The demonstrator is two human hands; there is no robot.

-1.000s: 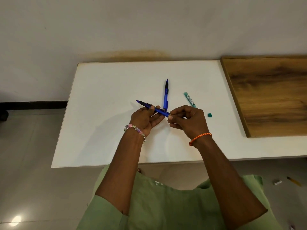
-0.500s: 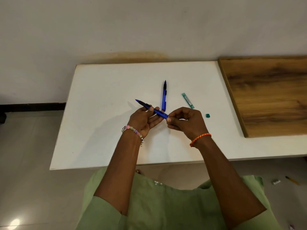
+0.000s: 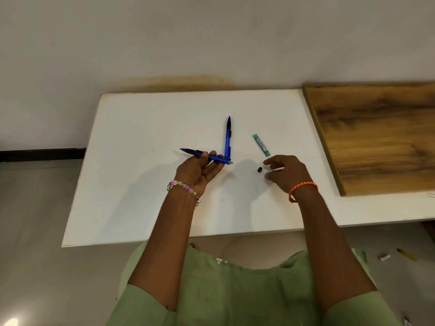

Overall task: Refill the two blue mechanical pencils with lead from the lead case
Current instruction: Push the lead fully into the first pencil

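Your two hands are apart above the white table [image 3: 141, 184]. Your left hand [image 3: 196, 171], with a beaded bracelet [image 3: 182, 185] at the wrist, grips one blue pencil [image 3: 207, 156] between thumb and fingers. That pencil lies almost level, its tip pointing away to your left and its bare grey rear end sticking out past your fingertips toward your right hand. Your right hand [image 3: 288, 172], with an orange cord [image 3: 302, 188] round the wrist, holds nothing; its fingers are loosely spread just over the table. Between finger and thumb of that hand, but apart from both, a small black cap [image 3: 259, 169] lies on the table.

Just beyond your right fingertips lies the green lead case [image 3: 261, 145], slanted, its near end close to your index finger. Whether it is capped you cannot tell from here.

Beyond your left fingertips the second blue pencil [image 3: 227, 137] lies on the table, pointing straight away from you, with its near end right by the rear end of the held pencil. Farther to the right of your right hand sits a wooden board [image 3: 376, 137].
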